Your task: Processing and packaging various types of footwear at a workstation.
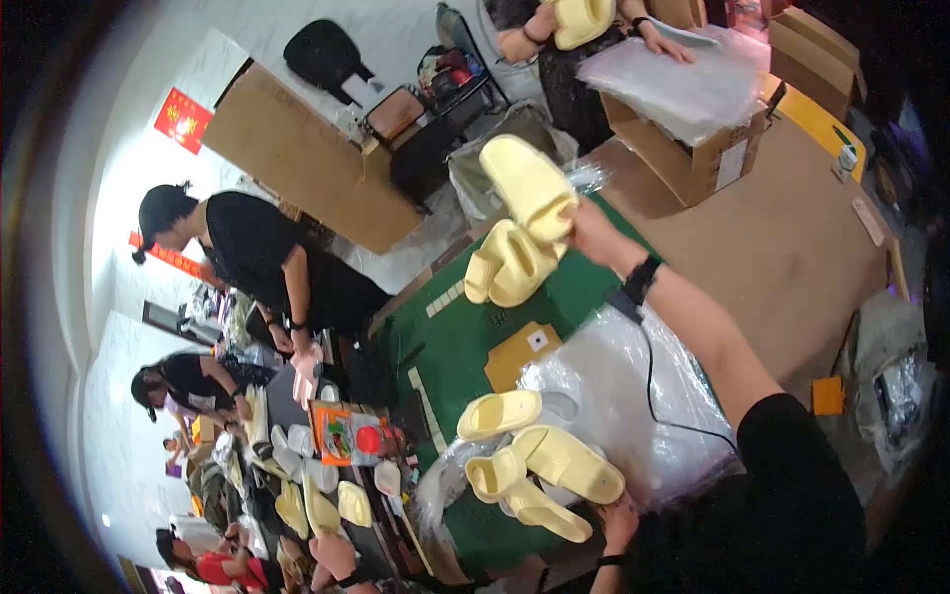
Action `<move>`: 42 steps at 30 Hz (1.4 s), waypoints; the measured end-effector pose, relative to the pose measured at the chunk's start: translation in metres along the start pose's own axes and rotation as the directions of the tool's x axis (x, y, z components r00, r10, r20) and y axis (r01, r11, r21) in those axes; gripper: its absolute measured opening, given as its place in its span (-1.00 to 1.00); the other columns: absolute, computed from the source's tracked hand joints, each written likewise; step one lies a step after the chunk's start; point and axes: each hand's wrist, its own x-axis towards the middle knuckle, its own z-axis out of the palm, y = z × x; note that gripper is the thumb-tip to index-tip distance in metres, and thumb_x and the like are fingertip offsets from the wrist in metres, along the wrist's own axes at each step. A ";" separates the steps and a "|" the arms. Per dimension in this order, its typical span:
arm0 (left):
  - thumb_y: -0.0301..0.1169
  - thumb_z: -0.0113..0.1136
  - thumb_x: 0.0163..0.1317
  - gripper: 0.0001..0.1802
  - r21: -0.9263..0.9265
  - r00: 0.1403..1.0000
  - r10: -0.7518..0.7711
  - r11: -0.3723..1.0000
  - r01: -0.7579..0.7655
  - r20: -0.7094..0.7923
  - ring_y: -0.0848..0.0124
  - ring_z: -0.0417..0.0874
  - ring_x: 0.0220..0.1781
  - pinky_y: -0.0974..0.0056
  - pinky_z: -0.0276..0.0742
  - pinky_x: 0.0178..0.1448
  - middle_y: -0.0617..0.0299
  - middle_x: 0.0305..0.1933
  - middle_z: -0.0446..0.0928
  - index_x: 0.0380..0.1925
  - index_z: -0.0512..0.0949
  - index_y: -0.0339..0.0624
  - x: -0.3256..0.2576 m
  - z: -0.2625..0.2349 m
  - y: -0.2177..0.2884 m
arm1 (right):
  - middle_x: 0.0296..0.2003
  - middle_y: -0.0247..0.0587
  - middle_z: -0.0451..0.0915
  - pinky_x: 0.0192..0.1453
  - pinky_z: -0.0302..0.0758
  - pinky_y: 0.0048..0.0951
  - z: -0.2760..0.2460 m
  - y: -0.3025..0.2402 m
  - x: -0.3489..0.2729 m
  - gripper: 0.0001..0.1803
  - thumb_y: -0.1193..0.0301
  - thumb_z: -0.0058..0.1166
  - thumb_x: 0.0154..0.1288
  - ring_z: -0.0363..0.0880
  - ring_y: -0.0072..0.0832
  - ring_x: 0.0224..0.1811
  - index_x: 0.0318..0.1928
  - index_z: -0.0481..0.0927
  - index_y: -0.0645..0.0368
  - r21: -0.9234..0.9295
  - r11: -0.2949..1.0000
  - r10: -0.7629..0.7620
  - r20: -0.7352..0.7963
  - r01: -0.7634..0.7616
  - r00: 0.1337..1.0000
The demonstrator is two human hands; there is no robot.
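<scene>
My right hand [596, 236] reaches out over the green mat [584, 287], its fingers closed on a pale yellow slipper [524, 178]. Just below that slipper are more yellow slippers [515, 265]; whether my hand also holds these I cannot tell. Close to my body, my left hand [619, 523] has its fingers at the heel of another yellow slipper [579, 465], partly hidden beneath it. Beside that one lie a yellow slipper [500, 414] and a further slipper [549, 510], over clear plastic.
Clear plastic bags [643, 386] cover part of the mat. An open cardboard box [683, 148] carries stacked plastic sheets. A co-worker's hand [569, 25] holds slippers across the table. Another person's hand [334, 554] holds a slipper at lower left. A black cable [658, 396] hangs from my right wrist.
</scene>
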 end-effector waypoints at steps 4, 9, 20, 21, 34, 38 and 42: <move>-0.28 -0.07 0.15 -0.48 -0.142 0.995 0.009 0.990 -0.022 -0.096 -0.18 0.26 0.16 -0.29 0.01 0.23 -0.22 0.09 0.33 0.13 0.30 -0.21 0.003 -0.011 0.008 | -0.04 -0.02 0.45 -0.02 0.49 -0.19 -0.102 -0.016 0.042 -0.62 0.54 -0.11 0.18 0.50 -0.19 -0.04 0.04 0.31 0.27 -0.436 0.898 -0.069 0.000 0.062 0.998; -0.27 -0.02 0.12 -0.40 -0.136 0.996 -0.076 0.988 0.069 -0.050 -0.24 0.13 0.24 -0.30 0.05 0.23 -0.27 0.18 0.19 0.20 0.23 -0.15 0.001 0.000 0.001 | -0.14 0.12 0.49 -0.11 0.50 -0.21 -0.136 0.033 0.026 -0.56 0.42 0.03 0.08 0.55 -0.15 -0.17 -0.04 0.35 0.43 -0.609 0.753 -0.282 -0.642 -0.250 0.713; -0.33 0.06 0.06 -0.40 -0.132 0.991 -0.091 0.988 0.078 -0.100 -0.33 0.13 0.20 -0.21 0.10 0.24 -0.28 0.17 0.17 0.18 0.25 -0.07 -0.001 -0.029 0.020 | 0.26 0.07 0.10 0.27 -0.05 0.20 0.046 0.112 -0.232 -0.20 -0.01 0.26 -0.16 -0.10 0.02 0.35 0.14 0.34 -0.02 -0.926 -0.058 0.531 0.287 0.372 0.798; -0.33 0.06 0.06 -0.40 -0.131 0.991 -0.077 0.989 0.063 -0.105 -0.33 0.13 0.20 -0.21 0.10 0.24 -0.28 0.17 0.17 0.18 0.25 -0.07 0.003 -0.024 0.018 | 0.31 0.13 -0.03 0.27 -0.16 0.32 0.044 0.115 -0.238 -0.14 -0.03 0.27 -0.18 -0.23 0.10 0.39 0.18 0.30 -0.05 -0.913 -0.205 0.572 0.181 0.353 0.800; -0.43 -0.04 0.04 -0.47 -0.002 0.983 0.057 0.998 -0.059 -0.175 -0.22 0.20 0.18 -0.24 0.07 0.22 -0.16 0.18 0.24 0.10 0.31 -0.26 0.004 -0.019 0.009 | -0.15 0.02 0.55 -0.04 0.46 -0.28 -0.023 0.082 -0.198 -0.25 0.16 0.31 -0.21 0.53 -0.19 -0.09 0.08 0.39 0.13 -0.993 -0.062 0.489 0.058 0.101 0.870; -0.41 -0.06 0.06 -0.49 0.019 0.978 0.062 0.998 -0.059 -0.198 -0.19 0.22 0.17 -0.22 0.13 0.19 -0.17 0.19 0.23 0.09 0.33 -0.24 0.002 -0.008 0.007 | -0.16 -0.03 0.57 -0.03 0.46 -0.36 -0.023 0.003 -0.098 -0.29 0.16 0.33 -0.15 0.55 -0.34 -0.11 0.01 0.43 0.31 -0.924 0.381 0.090 0.070 0.030 0.994; -0.39 -0.07 0.08 -0.51 0.159 0.971 0.053 0.987 -0.016 -0.234 -0.17 0.25 0.16 -0.17 0.23 0.14 -0.20 0.13 0.27 0.09 0.35 -0.19 -0.001 0.000 0.000 | -0.22 -0.10 0.60 -0.16 0.50 -0.43 -0.017 -0.058 -0.026 -0.50 0.27 0.28 -0.05 0.59 -0.38 -0.25 -0.10 0.54 0.30 -0.919 0.395 -0.204 -0.107 -0.019 0.973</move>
